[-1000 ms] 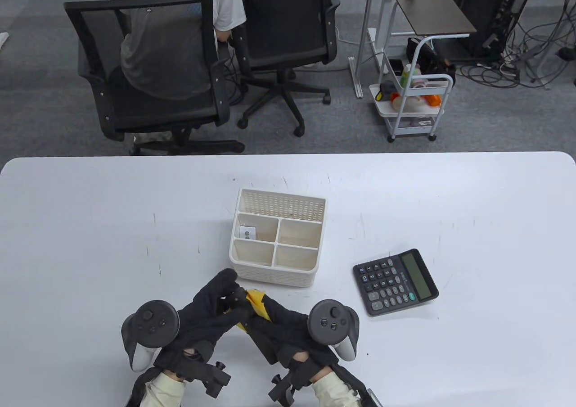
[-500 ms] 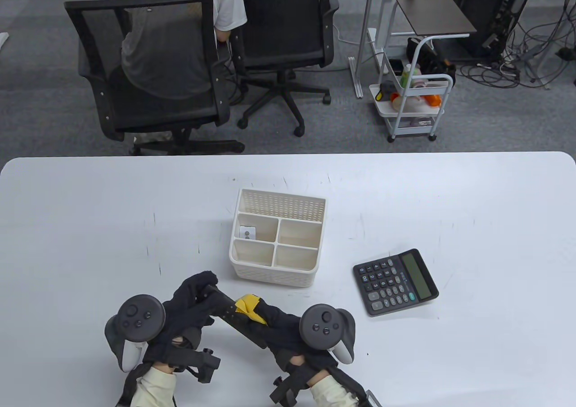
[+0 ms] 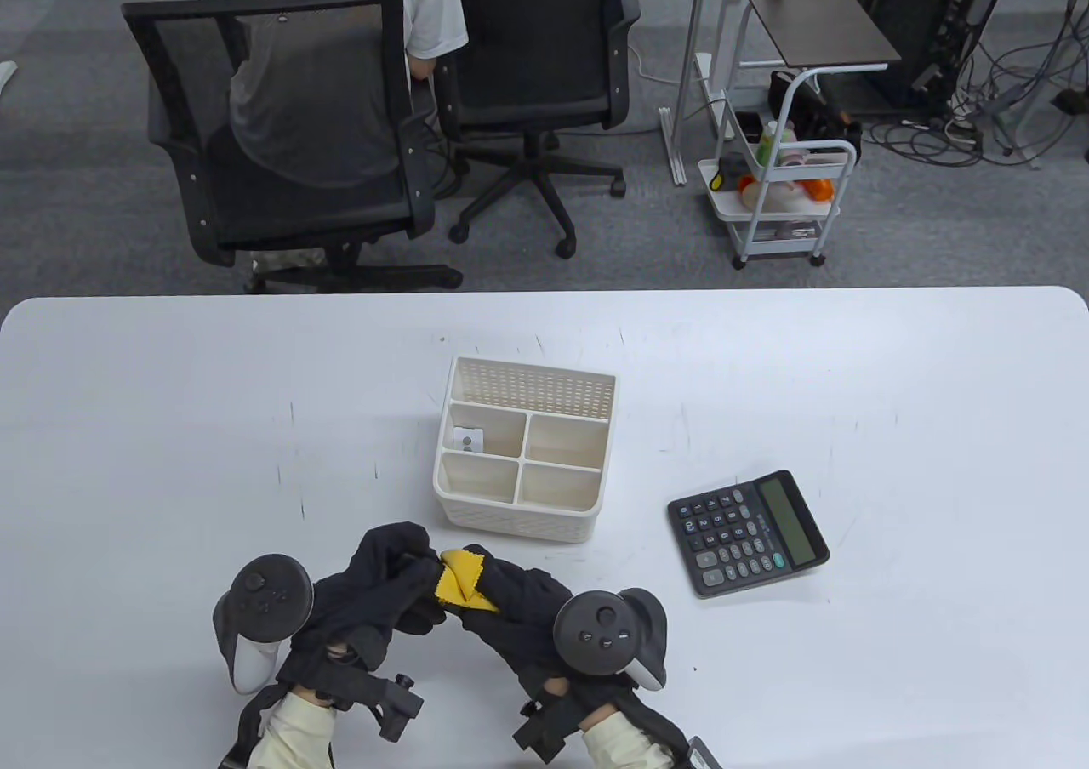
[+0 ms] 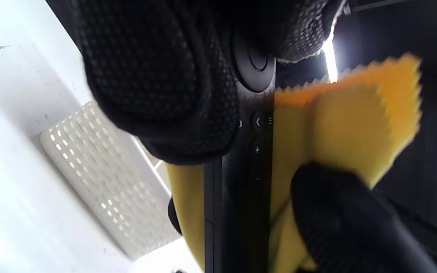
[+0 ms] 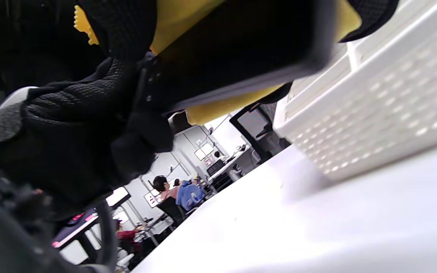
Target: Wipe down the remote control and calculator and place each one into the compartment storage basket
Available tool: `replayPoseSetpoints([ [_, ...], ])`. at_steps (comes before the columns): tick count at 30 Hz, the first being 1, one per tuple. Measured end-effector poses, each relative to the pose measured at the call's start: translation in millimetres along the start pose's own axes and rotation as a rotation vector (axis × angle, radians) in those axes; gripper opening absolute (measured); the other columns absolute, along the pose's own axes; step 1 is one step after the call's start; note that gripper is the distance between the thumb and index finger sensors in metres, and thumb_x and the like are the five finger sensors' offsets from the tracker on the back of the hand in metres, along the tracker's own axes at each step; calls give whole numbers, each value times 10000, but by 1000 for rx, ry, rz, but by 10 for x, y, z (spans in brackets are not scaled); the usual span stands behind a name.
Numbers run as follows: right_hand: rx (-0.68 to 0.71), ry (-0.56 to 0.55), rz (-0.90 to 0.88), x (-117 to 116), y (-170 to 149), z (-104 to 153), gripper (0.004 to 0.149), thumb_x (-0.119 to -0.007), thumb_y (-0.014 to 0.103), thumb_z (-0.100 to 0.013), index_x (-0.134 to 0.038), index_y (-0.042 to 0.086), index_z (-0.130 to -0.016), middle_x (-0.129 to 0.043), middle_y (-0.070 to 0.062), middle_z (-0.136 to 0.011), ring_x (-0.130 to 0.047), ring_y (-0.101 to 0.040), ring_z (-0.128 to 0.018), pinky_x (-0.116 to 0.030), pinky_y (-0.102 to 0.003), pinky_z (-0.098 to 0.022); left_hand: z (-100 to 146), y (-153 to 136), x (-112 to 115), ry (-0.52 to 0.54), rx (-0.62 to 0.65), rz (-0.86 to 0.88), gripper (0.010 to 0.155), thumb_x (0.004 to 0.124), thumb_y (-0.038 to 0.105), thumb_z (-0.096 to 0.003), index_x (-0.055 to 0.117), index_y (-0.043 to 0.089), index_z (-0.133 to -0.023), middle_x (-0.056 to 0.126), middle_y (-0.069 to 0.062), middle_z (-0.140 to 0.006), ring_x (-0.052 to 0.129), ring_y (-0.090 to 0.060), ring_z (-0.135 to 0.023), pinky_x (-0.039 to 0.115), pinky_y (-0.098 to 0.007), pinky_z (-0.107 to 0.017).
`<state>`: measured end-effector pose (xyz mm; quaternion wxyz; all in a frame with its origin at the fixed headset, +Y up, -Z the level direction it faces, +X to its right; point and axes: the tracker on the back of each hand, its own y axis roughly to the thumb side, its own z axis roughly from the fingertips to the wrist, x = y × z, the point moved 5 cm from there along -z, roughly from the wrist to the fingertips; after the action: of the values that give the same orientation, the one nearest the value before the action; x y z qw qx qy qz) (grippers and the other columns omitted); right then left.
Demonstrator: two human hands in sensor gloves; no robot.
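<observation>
My left hand (image 3: 387,569) grips one end of the black remote control (image 4: 245,178), whose round pad and small buttons show in the left wrist view. My right hand (image 3: 510,595) pinches a yellow cloth (image 3: 462,583) folded around the remote's body, just in front of the basket. In the table view the gloves hide nearly all of the remote. The black calculator (image 3: 747,532) lies flat on the table to the right, apart from both hands. The white compartment basket (image 3: 527,378) stands just beyond the hands, with a small card in its rear left compartment.
The basket's perforated wall (image 5: 374,113) is close beside the remote's end. Beyond the table's (image 3: 170,429) far edge are office chairs (image 3: 281,122), a seated person and a white trolley (image 3: 783,199).
Half a second ago the hands were further apart with the remote's body bare between them. They have closed together, and the cloth has slid along the remote towards my left hand.
</observation>
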<state>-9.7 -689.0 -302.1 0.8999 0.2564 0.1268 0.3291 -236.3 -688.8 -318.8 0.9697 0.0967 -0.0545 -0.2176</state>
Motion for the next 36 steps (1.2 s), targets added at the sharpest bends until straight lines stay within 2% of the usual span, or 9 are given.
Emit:
replayPoseSetpoints([
  [5, 85, -81, 223, 94, 82, 49, 590, -754, 354, -559, -665, 41, -1052, -816, -233, -1014, -866, -422, -818, -566, -716, -600, 23, -87, -145, 80, -29, 65, 398, 752, 363, -521, 686, 383, -913, 896, -63, -824, 1160, -186, -423, 1025, -270, -272],
  [12, 175, -78, 315, -59, 292, 51, 640, -735, 362, -565, -554, 54, -1095, -763, -224, -1053, -817, -426, -869, -528, -730, -613, 15, -18, 77, -20, 18, 94, 334, 721, 408, -541, 699, 369, -872, 931, -45, -817, 1170, -221, -424, 1030, -300, -270],
  [15, 162, -78, 372, -60, 253, 50, 676, -728, 367, -569, -459, 84, -1121, -742, -217, -1066, -795, -433, -883, -509, -732, -619, 21, 22, 77, -27, 35, 95, 344, 721, 402, -544, 680, 318, -875, 925, -52, -824, 1173, -237, -428, 1031, -312, -270],
  [18, 143, -89, 403, -20, 194, 51, 653, -710, 379, -574, -479, 105, -1121, -740, -213, -1072, -776, -447, -899, -498, -735, -620, 24, 4, 55, -25, 21, 115, 367, 715, 402, -546, 646, 264, -878, 901, -71, -819, 1170, -230, -441, 1031, -315, -278],
  [20, 136, -90, 398, -1, 168, 63, 628, -687, 372, -582, -485, 120, -1120, -707, -214, -1095, -711, -464, -940, -476, -746, -617, 23, -33, 24, -4, 2, 137, 371, 708, 401, -552, 637, 244, -880, 899, -74, -808, 1171, -217, -428, 1032, -306, -269],
  [23, 178, -64, 418, -31, 181, 97, 637, -672, 371, -589, -414, 166, -1135, -493, -195, -1188, -457, -491, -1045, -376, -775, -617, 29, -94, -22, 21, -29, 197, 373, 698, 397, -559, 623, 220, -879, 893, -76, -797, 1173, -194, -413, 1034, -290, -256],
  [27, 258, -6, 499, -150, 294, 129, 705, -685, 411, -582, -343, 165, -1147, -277, -177, -1223, -196, -460, -1080, -251, -789, -610, 36, -147, -36, 35, -55, 247, 372, 680, 394, -568, 603, 209, -882, 882, -84, -794, 1171, -171, -413, 1033, -276, -258],
  [33, 227, -4, 527, -178, 296, 107, 767, -698, 435, -574, -311, 109, -1150, -320, -231, -1213, -280, -483, -1080, -261, -799, -609, 37, -135, -31, 18, -43, 220, 363, 676, 393, -572, 633, 211, -884, 893, -99, -767, 1168, -146, -399, 1031, -252, -252],
  [36, 230, -81, 581, -96, 329, 128, 722, -709, 401, -572, -374, 114, -1144, -353, -235, -1202, -314, -493, -1066, -280, -792, -612, 37, -139, -71, 47, -45, 248, 365, 672, 392, -574, 625, 210, -888, 884, -96, -779, 1165, -147, -415, 1031, -253, -263],
])
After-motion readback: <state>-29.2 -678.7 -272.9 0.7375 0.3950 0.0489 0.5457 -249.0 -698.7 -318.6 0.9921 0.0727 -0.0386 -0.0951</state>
